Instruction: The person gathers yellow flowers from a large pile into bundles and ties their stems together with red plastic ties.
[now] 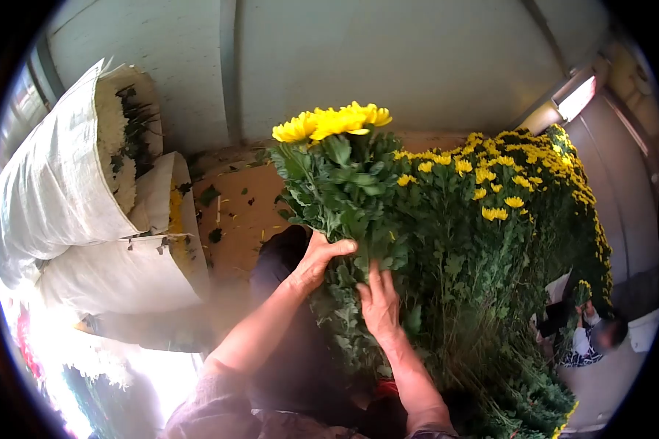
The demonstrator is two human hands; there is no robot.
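Note:
A bunch of yellow chrysanthemums [335, 172] stands upright in front of me, its flower heads level at the top and dense green leaves below. My left hand [321, 260] is closed round its left side, with the thumb lying across the front. Lower and to the right, my right hand [379, 306] touches the leaves, its fingers stretched upward and the thumb apart. Foliage partly covers those fingertips. Close on the right is a large pile of long-stemmed yellow chrysanthemums [483, 241], whose leaves merge with the bunch.
White woven sacks [66, 175] with flowers inside are stacked at left. Leaf scraps and petals litter the brown floor [231, 208]. A pale wall [388, 58] rises behind. At far right, another person [589, 344] sits by the pile, holding flowers. White flowers [99, 369] show at lower left.

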